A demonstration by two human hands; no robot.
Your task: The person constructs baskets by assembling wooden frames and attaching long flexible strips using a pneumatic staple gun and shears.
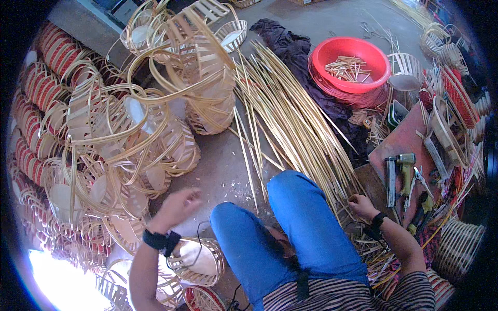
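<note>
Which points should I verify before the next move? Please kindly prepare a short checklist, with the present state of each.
1. Left grip empty: ok, no object is visible in it.
2. Right grip holding a strip: cannot tell; its fingers are curled near the lower ends of the long strips.
3. All long strips gathered together: not ok, a few lie apart on the left side.
4. Short sticks kept in the red basin: ok.
5. Green tool within the right side's area: ok, it lies on the reddish board.
</note>
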